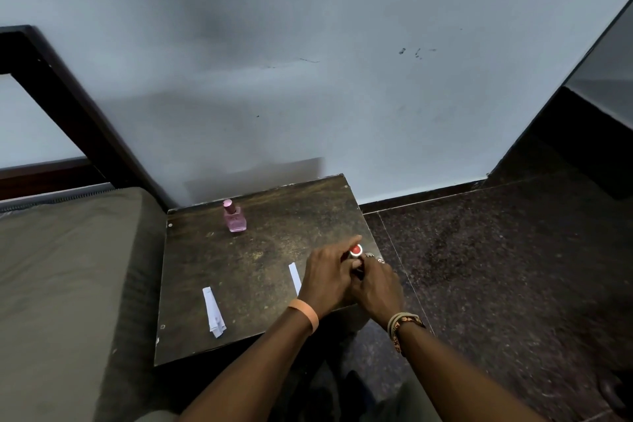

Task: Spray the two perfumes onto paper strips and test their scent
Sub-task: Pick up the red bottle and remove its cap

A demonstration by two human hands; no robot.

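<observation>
A pink perfume bottle (pixel 234 216) with a pink cap stands upright near the back of the small dark table (pixel 246 267). Both my hands meet at the table's right edge around a second perfume with a red top (pixel 356 250). My left hand (pixel 329 276) curls over it with the forefinger stretched past the red top. From the right, my right hand (pixel 376 284) grips its lower part, which is hidden. A white paper strip (pixel 213 312) lies at the front left of the table. Another white paper strip (pixel 294 276) lies just left of my left hand, partly covered.
A bed with an olive cover (pixel 68 284) and a dark wooden frame (pixel 78 113) borders the table on the left. A grey wall (pixel 342 79) stands directly behind. Dark speckled floor (pixel 496 267) spreads to the right, with a dark cabinet (pixel 589 134) at the far right.
</observation>
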